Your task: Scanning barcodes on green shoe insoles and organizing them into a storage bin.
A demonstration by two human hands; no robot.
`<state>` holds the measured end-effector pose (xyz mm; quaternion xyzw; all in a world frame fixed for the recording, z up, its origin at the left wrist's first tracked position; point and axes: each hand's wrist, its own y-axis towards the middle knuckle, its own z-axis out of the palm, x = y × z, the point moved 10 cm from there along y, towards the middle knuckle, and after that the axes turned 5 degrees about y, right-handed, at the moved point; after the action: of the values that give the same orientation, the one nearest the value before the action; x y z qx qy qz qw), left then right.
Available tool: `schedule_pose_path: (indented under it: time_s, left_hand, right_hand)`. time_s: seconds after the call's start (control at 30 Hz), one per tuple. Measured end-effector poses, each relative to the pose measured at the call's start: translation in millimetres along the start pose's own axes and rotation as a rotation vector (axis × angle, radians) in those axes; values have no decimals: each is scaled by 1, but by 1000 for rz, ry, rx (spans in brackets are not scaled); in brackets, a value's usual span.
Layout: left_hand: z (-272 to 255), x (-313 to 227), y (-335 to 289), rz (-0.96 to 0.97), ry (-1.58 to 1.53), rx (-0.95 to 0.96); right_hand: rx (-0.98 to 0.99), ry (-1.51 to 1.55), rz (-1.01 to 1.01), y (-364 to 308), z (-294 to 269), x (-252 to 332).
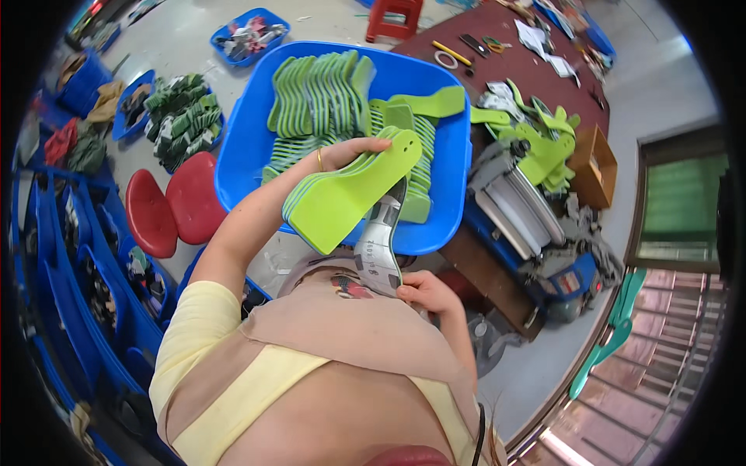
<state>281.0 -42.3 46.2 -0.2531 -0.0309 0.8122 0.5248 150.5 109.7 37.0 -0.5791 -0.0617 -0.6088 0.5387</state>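
Note:
My left hand (342, 154) is closed around a stack of lime-green flat curved pieces (350, 194), with small holes near the rounded end of the top one. The stack is held over the near edge of a blue plastic basin (235, 163). Under it hangs a grey-and-white printed piece (379, 241) of similar curved shape. My right hand (431, 293), close to my apron, pinches the lower end of this printed piece between thumb and fingers. Inside the basin, rows of lime-green pieces (322, 89) stand packed on edge, and a loose one lies across the top.
At right, a machine with metal rollers (521, 206) stands by a dark red table (435, 43) bearing a tape roll (445, 60), scissors (497, 45) and a green heap (548, 147). Left are red seats (190, 198), blue racks (70, 264) and a basin of bundled pieces (183, 116).

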Motion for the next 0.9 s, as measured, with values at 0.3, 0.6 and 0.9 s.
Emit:
schedule_pose_path:
  time_s: [0.3, 0.6, 0.9]
  left_hand:
    - [33, 16, 34, -11, -71, 265]
    - [32, 9, 32, 20, 47, 171]
    - [15, 22, 42, -3, 37, 188]
  right_hand:
    - [-909, -549, -520, -55, -77, 123]
    - [-1162, -896, -662, -19, -49, 164]
    - [-1097, -896, -759, -7, -40, 153]
